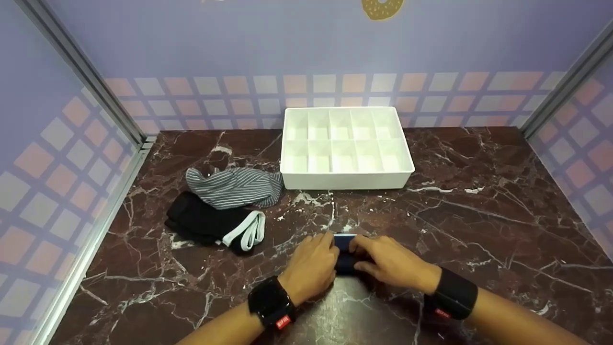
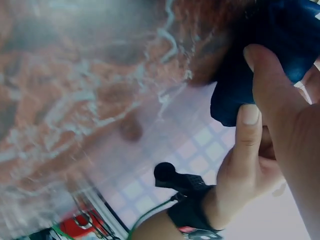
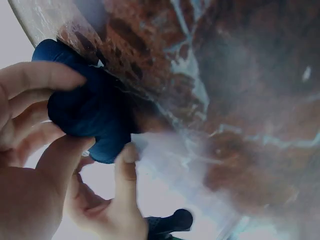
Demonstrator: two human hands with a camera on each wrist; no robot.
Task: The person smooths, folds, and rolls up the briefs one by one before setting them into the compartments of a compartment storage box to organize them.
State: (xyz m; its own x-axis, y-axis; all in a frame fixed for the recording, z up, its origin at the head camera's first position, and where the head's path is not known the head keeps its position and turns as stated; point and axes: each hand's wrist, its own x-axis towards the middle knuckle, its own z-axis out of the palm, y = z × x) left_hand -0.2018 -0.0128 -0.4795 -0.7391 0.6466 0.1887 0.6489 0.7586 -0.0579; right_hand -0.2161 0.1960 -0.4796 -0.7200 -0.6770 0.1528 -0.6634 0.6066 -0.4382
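Note:
A rolled or folded dark blue cloth (image 1: 346,264) lies low over the table between both hands in the head view, a paler blue strip along its far edge. My left hand (image 1: 312,262) grips its left end, thumb pressed on the near side, as the left wrist view shows on the cloth (image 2: 232,97). Gripping the right end is my right hand (image 1: 393,262), with thumb and fingers around the cloth (image 3: 102,112) in the right wrist view. The fingers hide both ends of the bundle in the head view.
Left of the hands lie a grey striped cloth (image 1: 239,186) and a black garment (image 1: 198,218) with a white band (image 1: 251,230). A white divided box (image 1: 347,181) with several compartments stands at the back on the dark marbled table (image 1: 479,215). Tiled-pattern walls (image 1: 330,43) enclose it.

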